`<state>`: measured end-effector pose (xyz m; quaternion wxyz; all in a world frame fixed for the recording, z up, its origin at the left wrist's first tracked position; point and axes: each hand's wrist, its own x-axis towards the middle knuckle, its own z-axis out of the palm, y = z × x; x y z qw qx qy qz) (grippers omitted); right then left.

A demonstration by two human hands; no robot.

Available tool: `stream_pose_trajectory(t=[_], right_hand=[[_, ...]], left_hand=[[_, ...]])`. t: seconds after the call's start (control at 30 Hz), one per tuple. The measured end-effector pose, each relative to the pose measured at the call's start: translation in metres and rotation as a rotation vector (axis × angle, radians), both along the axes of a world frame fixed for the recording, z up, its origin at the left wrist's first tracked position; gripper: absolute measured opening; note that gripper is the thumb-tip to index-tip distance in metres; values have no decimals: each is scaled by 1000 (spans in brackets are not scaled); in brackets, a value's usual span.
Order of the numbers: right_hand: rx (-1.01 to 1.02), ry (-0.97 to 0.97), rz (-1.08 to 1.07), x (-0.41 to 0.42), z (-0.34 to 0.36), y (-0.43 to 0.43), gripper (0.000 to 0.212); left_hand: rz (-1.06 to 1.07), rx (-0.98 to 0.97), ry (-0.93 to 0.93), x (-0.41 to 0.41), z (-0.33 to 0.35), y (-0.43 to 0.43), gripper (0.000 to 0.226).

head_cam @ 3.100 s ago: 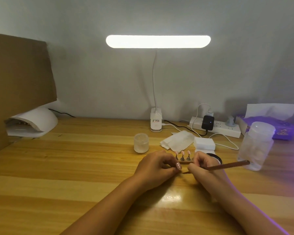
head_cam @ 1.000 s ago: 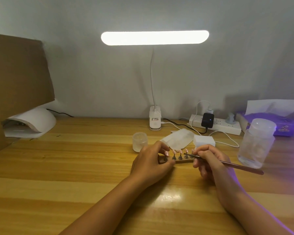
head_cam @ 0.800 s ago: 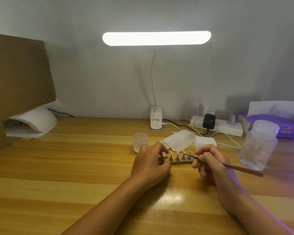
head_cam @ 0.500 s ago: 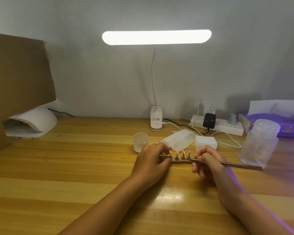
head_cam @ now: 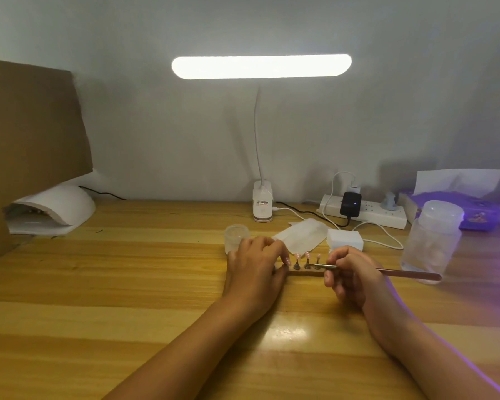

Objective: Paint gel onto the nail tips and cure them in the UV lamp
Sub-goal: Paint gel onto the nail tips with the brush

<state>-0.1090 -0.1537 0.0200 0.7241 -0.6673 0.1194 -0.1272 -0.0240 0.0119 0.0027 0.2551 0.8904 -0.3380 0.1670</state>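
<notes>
While your left hand (head_cam: pixel 254 269) pinches the strip (head_cam: pixel 303 273), the brush (head_cam: pixel 407 273) your right hand (head_cam: pixel 352 272) grips could smear neighbouring tips (head_cam: pixel 307 255).

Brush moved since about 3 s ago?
Yes. The brush tip moved from in front of the nail rack up to its stands; the handle end sank toward the clear bottle base.

looks like a home nail-craft corner: wooden table (head_cam: pixel 98 284) set against a bare wall (head_cam: pixel 156 140), bar desk lamp (head_cam: pixel 261 67) at the far edge, power strip (head_cam: pixel 370 216) and tissue box (head_cam: pixel 474 216) toward the far right corner, uv nail lamp (head_cam: pixel 61 206) far left.
</notes>
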Motion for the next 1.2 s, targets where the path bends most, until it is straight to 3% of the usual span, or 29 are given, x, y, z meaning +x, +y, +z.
stream_pose_trajectory(t=[0.17,0.27,0.37,0.53,0.93,1.2], right_hand=[[-20,-68,8,-11,0,7,21],[-109,-101,17,-15,-1,11,23],[-73,-113,11,-14,-1,9,26],[-44,-116,-5,-14,-2,2,27],[-99,-92,-28,-13,-1,8,38],[-99,-107,-48,-6,-2,9,53]], left_hand=[[17,16,-150,-6,1,0,12],[-127,-25,-217,-13,4,1,8],[-269,23,-156,-18,3,2,7],[-301,-13,-25,-14,-1,3,10],[-371,1,-60,-10,-3,4,8],[-402,-50,34,-4,-10,2,11]])
